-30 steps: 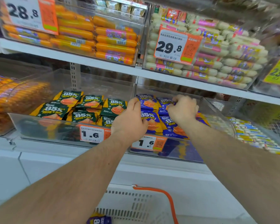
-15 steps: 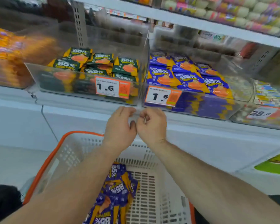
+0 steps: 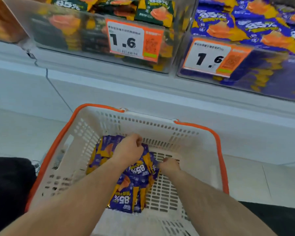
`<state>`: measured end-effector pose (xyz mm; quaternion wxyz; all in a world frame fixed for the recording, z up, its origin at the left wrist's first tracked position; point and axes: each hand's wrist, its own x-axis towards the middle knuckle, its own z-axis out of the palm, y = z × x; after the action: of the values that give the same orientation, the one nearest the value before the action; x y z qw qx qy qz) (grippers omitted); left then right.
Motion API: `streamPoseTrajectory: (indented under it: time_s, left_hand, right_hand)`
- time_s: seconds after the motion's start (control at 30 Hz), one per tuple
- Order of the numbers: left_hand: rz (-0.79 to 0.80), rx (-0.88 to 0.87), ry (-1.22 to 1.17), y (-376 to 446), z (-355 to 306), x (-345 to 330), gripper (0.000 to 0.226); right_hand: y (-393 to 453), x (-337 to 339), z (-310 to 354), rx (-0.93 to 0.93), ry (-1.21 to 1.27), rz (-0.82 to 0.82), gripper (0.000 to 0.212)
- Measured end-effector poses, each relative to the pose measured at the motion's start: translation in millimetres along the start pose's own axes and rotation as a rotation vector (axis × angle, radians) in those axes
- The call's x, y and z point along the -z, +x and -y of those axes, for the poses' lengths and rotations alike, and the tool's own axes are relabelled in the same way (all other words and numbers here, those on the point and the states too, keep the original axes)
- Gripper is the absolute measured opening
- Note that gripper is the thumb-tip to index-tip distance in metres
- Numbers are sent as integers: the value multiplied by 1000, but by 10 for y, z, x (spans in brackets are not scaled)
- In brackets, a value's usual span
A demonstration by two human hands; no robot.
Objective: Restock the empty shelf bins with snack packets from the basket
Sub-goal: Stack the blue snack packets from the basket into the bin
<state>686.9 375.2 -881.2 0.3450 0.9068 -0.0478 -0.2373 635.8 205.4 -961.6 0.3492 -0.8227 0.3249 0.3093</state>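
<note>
Packets (image 3: 126,188) against basket (image 3: 186,133) left wall

On the clear bin fronts above me hang 2 white-and-orange paper price tags, the left one (image 3: 134,42) and the right one (image 3: 215,57), each printed 1.6. Below them runs the white shelf ledge (image 3: 109,86), and pale floor tiles (image 3: 262,181) lie at my right.

One basket (image 3: 186,133), two clear bins (image 3: 182,53), two price tags (image 3: 126,40), two hands (image 3: 129,150)
</note>
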Motion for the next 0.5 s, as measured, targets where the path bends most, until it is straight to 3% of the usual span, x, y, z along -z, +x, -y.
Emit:
streamPoseTrajectory:
  time_s: [0.1, 0.17, 0.5]
  left_hand:
    - [38, 31, 11, 44, 52, -79, 29]
    - [49, 55, 14, 64, 92, -105, 30]
    - [80, 73, -11, 27, 76, -122, 33]
  right_hand:
    - [138, -158, -107, -81, 102, 94, 55]
    - [170, -232, -123, -101, 133, 108, 57]
    - [220, -267, -190, -128, 181, -43, 5]
